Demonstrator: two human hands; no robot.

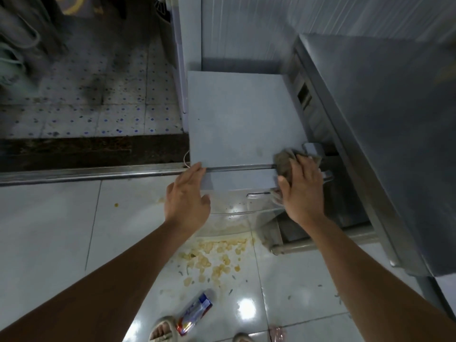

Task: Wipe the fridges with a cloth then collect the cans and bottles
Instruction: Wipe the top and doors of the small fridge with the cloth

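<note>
A small white fridge stands below me, its flat top seen from above. My right hand presses a crumpled grey-brown cloth against the fridge's front right corner, fingers spread over the cloth. My left hand rests on the front left corner of the fridge, fingers straight, thumb out. A crushed bottle or wrapper with a blue and red label lies on the floor near my feet.
A large stainless steel fridge or counter stands close on the right. A metal door rail crosses the floor on the left, with dirty dotted tiles beyond. Yellowish spill marks stain the glossy white tiles. My sandalled feet are at the bottom.
</note>
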